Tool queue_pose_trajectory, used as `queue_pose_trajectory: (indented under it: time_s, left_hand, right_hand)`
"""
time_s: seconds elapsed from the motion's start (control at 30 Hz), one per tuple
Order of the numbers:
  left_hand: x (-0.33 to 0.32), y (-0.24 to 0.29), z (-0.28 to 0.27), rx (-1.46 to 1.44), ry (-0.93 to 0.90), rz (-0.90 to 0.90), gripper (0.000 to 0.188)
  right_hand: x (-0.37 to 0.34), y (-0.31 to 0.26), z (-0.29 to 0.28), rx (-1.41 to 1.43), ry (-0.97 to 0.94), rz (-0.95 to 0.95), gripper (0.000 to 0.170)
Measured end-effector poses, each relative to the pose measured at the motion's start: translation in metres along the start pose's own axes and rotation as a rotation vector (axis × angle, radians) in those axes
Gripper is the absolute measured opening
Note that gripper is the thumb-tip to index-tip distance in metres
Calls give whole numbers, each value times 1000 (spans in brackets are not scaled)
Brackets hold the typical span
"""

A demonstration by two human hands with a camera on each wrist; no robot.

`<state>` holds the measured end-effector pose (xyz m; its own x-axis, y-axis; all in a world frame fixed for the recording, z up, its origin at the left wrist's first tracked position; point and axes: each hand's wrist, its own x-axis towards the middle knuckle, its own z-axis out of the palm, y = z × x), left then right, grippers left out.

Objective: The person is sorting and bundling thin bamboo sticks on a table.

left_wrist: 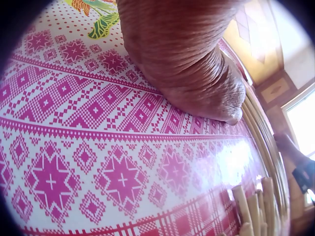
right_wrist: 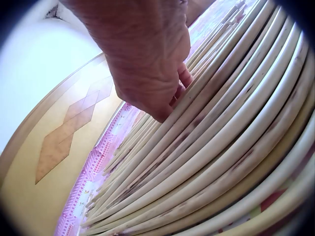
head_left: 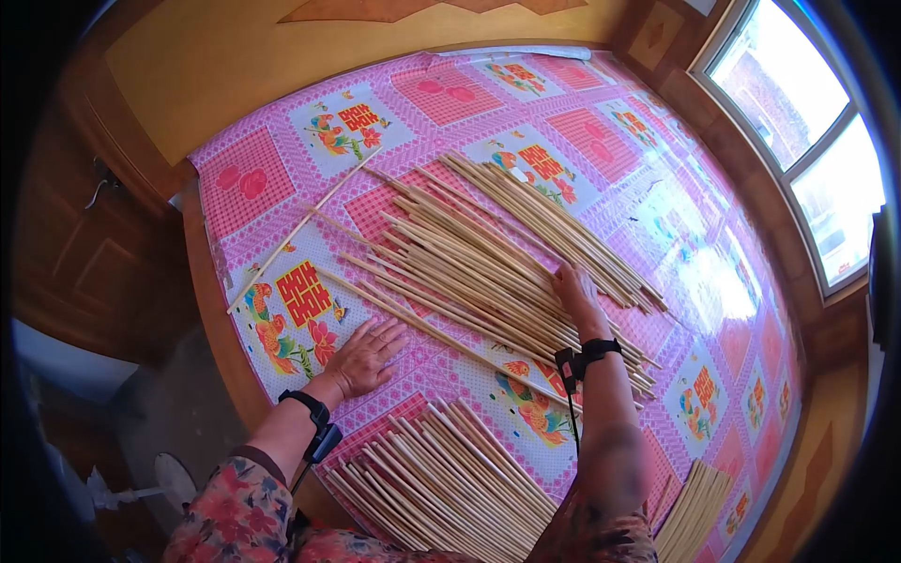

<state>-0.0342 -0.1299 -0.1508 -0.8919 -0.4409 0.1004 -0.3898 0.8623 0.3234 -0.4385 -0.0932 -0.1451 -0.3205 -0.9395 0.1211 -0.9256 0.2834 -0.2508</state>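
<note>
A wide pile of thin, pale wooden sticks (head_left: 469,272) lies across the middle of the table. At its right side, my right hand (head_left: 580,296) reaches down with curled fingers and pinches a stick. In the right wrist view the fingertips (right_wrist: 184,76) sit right at the upper sticks (right_wrist: 216,93), and the exact grip is partly hidden behind the hand. My left hand (head_left: 368,357) rests on the patterned tablecloth (left_wrist: 123,177), fingers spread, just left of the pile's outermost stick. It holds nothing.
Beyond the right hand lies a narrower bundle of sticks (head_left: 554,225). Another group (head_left: 450,479) lies close to the body, and a short bundle (head_left: 694,511) at the near right. One stick (head_left: 305,230) lies alone by the table's left edge. A window (head_left: 788,103) is at the right.
</note>
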Motion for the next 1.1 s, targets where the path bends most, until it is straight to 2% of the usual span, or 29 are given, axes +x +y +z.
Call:
queue_pose_trajectory:
  time_s: [0.13,0.2,0.3,0.37,0.4,0.47,0.63,0.7,0.8,0.87,1.0,1.1]
  left_hand:
    - [-1,-1,2,-9,43,19,49]
    - [-1,-1,1,-21,44,26,49]
    - [0,-2,2,-39,22,20,49]
    - [-1,-4,5,-15,27,16,47]
    - [-2,-3,5,-27,18,30,47]
    - [0,-2,3,-10,33,20,46]
    - [1,-1,1,-40,31,23,47]
    - [1,-1,1,-39,19,8,49]
    - [1,0,0,-44,40,20,50]
    - [0,-2,0,-38,28,14,50]
    - [1,0,0,-21,28,10,49]
    - [3,5,-1,-2,21,51,47]
  right_hand:
    - [-14,-4,-4,30,-12,-84,12]
    - [-16,-1,-3,6,-59,-41,13]
    - [-22,2,0,85,-28,-22,15]
    - [-20,2,-2,133,86,22,18]
    - [-19,8,0,126,82,41,18]
    - [-10,19,7,119,171,3,20]
    - [13,2,0,-21,175,16,20]
    - [21,-2,6,32,210,125,17]
    - [20,-5,7,140,123,54,18]
    - [12,-9,8,194,38,92,15]
    - [-14,-9,6,55,195,10,10]
    - [-29,-18,13,-76,266,29,8]
